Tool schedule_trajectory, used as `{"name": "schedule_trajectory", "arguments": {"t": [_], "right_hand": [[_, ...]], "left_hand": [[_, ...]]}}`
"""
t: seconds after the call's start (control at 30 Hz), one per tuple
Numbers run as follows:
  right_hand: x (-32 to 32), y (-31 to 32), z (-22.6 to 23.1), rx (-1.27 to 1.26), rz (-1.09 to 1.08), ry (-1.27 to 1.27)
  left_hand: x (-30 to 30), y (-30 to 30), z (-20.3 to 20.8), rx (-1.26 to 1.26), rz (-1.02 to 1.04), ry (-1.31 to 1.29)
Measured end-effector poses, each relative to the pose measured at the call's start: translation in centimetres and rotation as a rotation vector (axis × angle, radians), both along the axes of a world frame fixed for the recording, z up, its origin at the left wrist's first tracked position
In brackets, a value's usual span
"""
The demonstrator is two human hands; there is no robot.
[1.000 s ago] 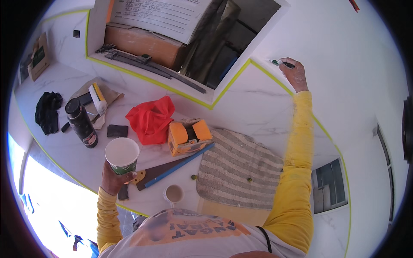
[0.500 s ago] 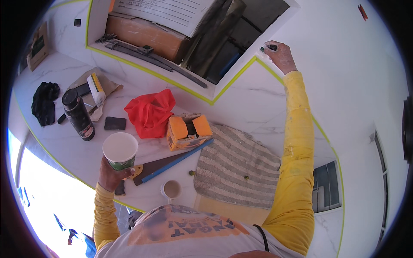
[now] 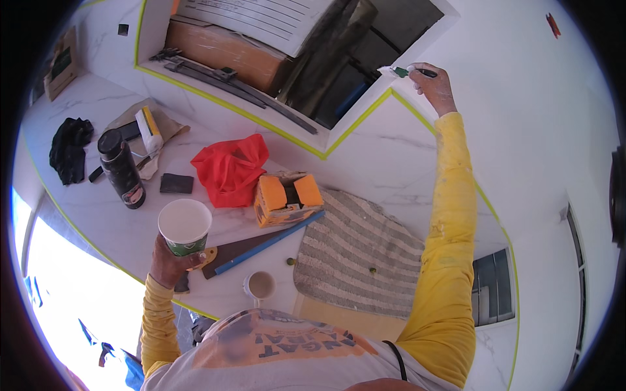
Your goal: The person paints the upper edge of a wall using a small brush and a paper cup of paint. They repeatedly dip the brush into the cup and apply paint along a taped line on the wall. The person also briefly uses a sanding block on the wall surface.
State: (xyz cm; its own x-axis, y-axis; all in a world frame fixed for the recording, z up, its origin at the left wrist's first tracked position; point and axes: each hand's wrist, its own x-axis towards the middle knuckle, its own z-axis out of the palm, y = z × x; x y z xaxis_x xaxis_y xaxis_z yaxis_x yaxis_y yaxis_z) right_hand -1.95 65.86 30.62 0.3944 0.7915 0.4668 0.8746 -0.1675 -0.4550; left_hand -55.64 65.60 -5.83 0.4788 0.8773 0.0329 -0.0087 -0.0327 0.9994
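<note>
My left hand (image 3: 171,262) is wrapped round a green and white paper cup (image 3: 185,225) with white paint in it, held above the marble-look counter. Up at the far right, my right hand (image 3: 433,86) grips a paintbrush (image 3: 400,72) with a black handle and green ferrule. Its white-coated bristles point left, at the corner of the wall opening's white frame (image 3: 412,53). Whether they touch the frame I cannot tell. Yellow-green masking tape (image 3: 362,122) edges the marble-look panel just below the brush.
On the counter (image 3: 98,225) are a black bottle (image 3: 121,171), a paint roller (image 3: 150,130), red cloth (image 3: 229,171), an orange box (image 3: 288,199), a handsaw (image 3: 241,253), a mug (image 3: 259,285) and a striped mat (image 3: 358,254). Metal bars (image 3: 241,91) lie on the opening's ledge.
The brush has turned in my right hand, so its bristles and green ferrule now show pointing left. The left hand still holds the cup, nearly in the same place.
</note>
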Motion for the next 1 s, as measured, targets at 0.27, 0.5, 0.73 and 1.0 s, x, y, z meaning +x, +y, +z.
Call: {"name": "schedule_trajectory", "arguments": {"t": [0.27,0.5,0.73,1.0], "right_hand": [[3.1,-4.1,0.7,0.036,-0.105,0.066],[7.6,-7.8,0.1,-0.285,-0.573,-0.620],[3.0,-3.9,-2.2,0.028,-0.086,-0.016],[4.1,-7.1,-2.0,0.054,-0.275,0.030]], "left_hand": [[-0.7,-0.1,-1.0,-0.074,0.027,-0.054],[-1.1,-0.5,-1.0,-0.056,0.028,-0.041],[-0.1,-0.9,-0.7,0.068,0.071,-0.028],[-1.0,-1.3,0.4,-0.080,0.010,-0.049]]}}
